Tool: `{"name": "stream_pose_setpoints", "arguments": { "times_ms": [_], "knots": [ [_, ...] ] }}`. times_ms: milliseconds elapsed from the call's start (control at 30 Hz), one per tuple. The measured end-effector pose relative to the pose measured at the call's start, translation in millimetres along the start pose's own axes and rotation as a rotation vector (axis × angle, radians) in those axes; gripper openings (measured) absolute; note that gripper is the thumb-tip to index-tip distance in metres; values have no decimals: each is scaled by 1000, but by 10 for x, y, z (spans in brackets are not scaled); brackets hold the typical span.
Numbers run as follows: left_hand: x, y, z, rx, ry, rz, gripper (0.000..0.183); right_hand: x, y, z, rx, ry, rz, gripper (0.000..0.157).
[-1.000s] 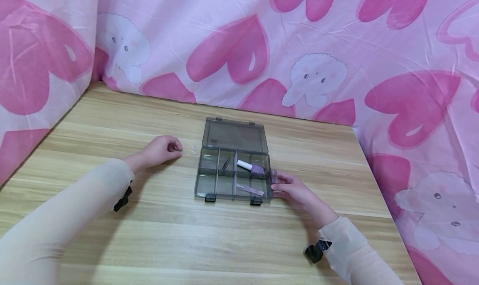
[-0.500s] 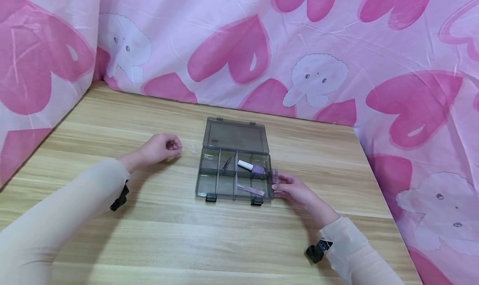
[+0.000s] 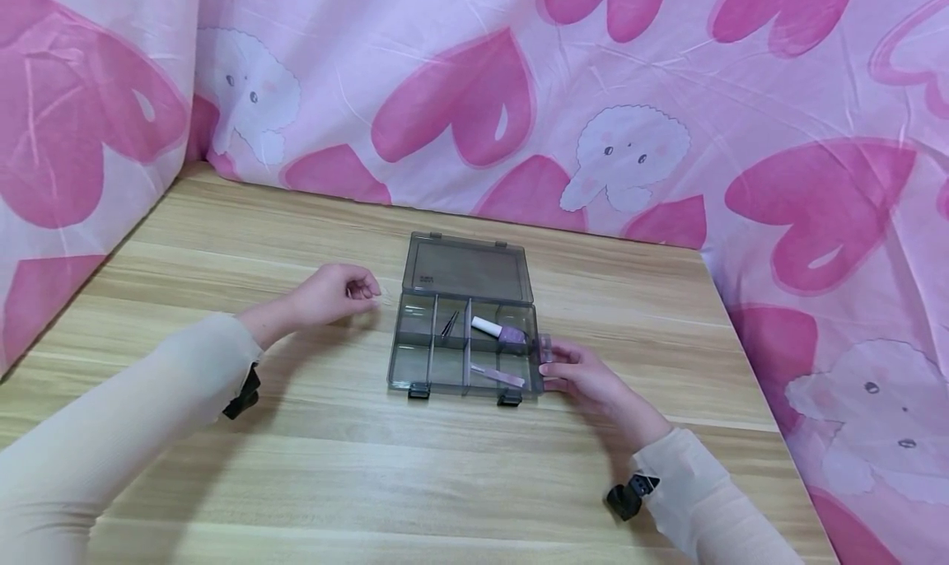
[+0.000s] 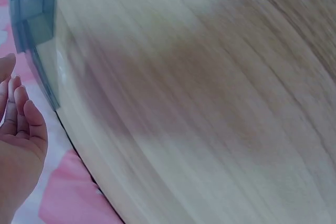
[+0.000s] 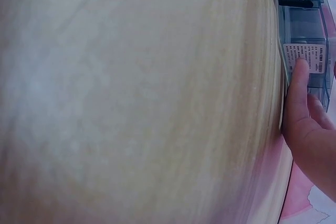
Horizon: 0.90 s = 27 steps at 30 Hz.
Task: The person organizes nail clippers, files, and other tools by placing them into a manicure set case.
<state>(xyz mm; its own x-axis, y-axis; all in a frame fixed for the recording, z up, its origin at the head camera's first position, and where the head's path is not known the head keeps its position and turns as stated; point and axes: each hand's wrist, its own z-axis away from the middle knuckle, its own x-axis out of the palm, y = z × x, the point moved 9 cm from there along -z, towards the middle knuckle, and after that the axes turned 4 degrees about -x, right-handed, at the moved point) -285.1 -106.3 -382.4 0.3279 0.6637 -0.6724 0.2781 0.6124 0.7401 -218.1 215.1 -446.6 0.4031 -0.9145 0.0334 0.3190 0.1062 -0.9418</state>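
Note:
A grey see-through compartment box (image 3: 448,367) lies on the table with its lid (image 3: 469,270) folded back. Inside are a purple nail polish bottle (image 3: 510,335) with a white cap, dark tweezers (image 3: 449,324) and a thin pinkish strip (image 3: 497,375), each in a different compartment. My right hand (image 3: 582,377) grips the box's right side. In the right wrist view its thumb lies over a white label (image 5: 305,56). Left of the box, my left hand (image 3: 334,293) has loosely bent fingers, with nothing plainly seen between them. A faint clear thing (image 3: 387,295), too small to identify, lies by its fingertips.
The wood-grain table (image 3: 356,483) reaches back to a pink heart-patterned curtain (image 3: 460,95), which also hangs along the left and right sides. Two dark latches stick out from the box's front edge, one a latch (image 3: 418,390) near its left corner.
My left hand has drawn back slightly, then moved right, closer to the box and the faint clear thing. My right hand and the box have stayed in place.

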Motion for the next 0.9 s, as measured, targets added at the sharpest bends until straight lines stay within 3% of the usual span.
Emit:
{"name": "stream_pose_setpoints", "arguments": {
  "times_ms": [600, 900],
  "knots": [
    [234, 451, -47, 72, -88, 44, 10, 5, 3, 2, 9, 5, -12, 59],
    [391, 674, -75, 161, -127, 31, 10, -9, 11, -15, 6, -5, 10, 57]
  ]
}}
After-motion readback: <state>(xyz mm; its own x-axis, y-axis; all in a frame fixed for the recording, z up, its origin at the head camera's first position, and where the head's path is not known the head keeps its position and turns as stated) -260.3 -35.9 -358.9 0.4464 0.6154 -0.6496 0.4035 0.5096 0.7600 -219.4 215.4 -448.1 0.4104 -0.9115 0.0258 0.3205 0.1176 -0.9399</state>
